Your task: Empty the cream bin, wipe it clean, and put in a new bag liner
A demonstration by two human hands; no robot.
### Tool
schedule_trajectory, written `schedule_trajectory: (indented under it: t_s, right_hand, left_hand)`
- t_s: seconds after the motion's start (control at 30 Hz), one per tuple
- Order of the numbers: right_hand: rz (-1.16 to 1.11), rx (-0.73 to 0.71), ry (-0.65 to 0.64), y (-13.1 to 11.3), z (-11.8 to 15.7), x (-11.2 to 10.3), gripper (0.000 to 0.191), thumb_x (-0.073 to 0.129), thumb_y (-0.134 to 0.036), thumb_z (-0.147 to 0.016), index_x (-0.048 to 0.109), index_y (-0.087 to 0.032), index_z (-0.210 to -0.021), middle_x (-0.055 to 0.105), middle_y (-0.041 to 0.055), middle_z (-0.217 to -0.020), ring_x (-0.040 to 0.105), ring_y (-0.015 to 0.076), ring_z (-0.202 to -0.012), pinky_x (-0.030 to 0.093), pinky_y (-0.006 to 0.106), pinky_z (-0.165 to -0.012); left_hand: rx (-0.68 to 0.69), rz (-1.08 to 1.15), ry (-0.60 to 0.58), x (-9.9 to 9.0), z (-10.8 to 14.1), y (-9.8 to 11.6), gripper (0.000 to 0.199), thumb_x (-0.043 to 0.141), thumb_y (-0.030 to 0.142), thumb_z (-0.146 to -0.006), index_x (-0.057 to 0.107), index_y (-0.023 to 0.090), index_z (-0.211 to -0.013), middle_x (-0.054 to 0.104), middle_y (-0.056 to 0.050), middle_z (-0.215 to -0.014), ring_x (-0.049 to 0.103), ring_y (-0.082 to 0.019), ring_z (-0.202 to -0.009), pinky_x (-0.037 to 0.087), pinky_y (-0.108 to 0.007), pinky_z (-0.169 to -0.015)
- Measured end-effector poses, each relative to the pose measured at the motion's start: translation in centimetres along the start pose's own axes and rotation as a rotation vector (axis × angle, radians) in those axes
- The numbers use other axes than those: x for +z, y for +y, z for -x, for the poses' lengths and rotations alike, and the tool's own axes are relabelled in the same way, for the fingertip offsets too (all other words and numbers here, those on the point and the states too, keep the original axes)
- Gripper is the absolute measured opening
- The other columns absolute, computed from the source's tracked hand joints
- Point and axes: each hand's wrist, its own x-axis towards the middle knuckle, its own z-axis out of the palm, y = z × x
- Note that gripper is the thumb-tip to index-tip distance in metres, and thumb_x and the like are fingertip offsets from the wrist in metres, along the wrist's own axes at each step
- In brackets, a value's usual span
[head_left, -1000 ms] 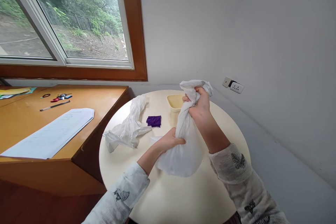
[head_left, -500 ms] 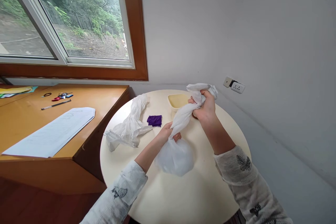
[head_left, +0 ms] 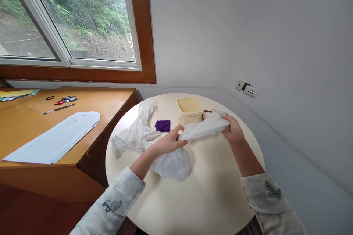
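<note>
A white plastic bag (head_left: 204, 127) is stretched between my two hands above the round table. My left hand (head_left: 171, 141) pinches the bag near its middle, and a puffed part of it bulges below that hand. At the bag's other end, my right hand (head_left: 232, 127) is closed on the plastic. To the left, a second crumpled white plastic bag (head_left: 136, 132) lies on the table. A small folded purple cloth (head_left: 163, 126) rests between that bag and a pale yellow plastic container (head_left: 190, 112). Behind the held bag, a brown object (head_left: 207, 111) is mostly hidden.
The round cream table (head_left: 215, 191) stands by the wall. On its left is a wooden desk (head_left: 116, 99) with papers (head_left: 55, 137), a pen (head_left: 59, 108), keys (head_left: 65, 100) and a black ring (head_left: 49, 98). A wall socket (head_left: 250, 90) sits at the right.
My right hand has moved down and to the right, drawing the bag's end out flatter. My left hand has shifted slightly left, and the puffed part went left with it. More of the yellow container shows.
</note>
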Motion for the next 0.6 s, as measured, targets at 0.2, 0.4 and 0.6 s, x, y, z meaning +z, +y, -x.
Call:
schedule_trajectory:
  t_s: [0.2, 0.4, 0.6]
  right_hand:
    - [0.199, -0.348, 0.321, -1.2, 0.9, -2.1, 0.043, 0.064, -0.016, -0.056, 0.042, -0.023, -0.092, 0.050, -0.0018, -0.088, 0.053, 0.0144, -0.088, 0.044, 0.030, -0.077]
    - [0.894, -0.587, -0.650, -4.4, 7.0, 1.3, 0.055, 0.064, -0.034, -0.069, 0.045, -0.025, -0.121, 0.048, 0.0082, -0.125, 0.043, 0.0234, -0.118, 0.033, 0.041, -0.097]
    - [1.136, -0.331, -1.168, -1.7, 9.0, 3.4, 0.068, 0.061, -0.029, -0.073, 0.032, -0.031, -0.135, 0.057, 0.0031, -0.115, 0.053, 0.0213, -0.102, 0.032, 0.041, -0.094]
  left_hand:
    - [0.072, -0.056, -0.053, 0.1, 0.4, 0.4, 0.010, 0.042, 0.023, -0.081, 0.038, 0.022, -0.090, 0.052, 0.005, -0.061, 0.047, -0.011, -0.061, 0.035, -0.021, -0.056]
    - [0.091, -0.086, -0.086, 0.4, 0.4, 0.6, 0.013, 0.042, 0.015, -0.076, 0.041, 0.021, -0.087, 0.048, 0.006, -0.060, 0.044, -0.010, -0.056, 0.034, -0.020, -0.053]
    - [0.101, -0.110, -0.098, 0.6, 0.7, 0.7, 0.017, 0.044, 0.014, -0.074, 0.044, 0.021, -0.089, 0.052, 0.005, -0.063, 0.048, -0.011, -0.058, 0.036, -0.022, -0.054]
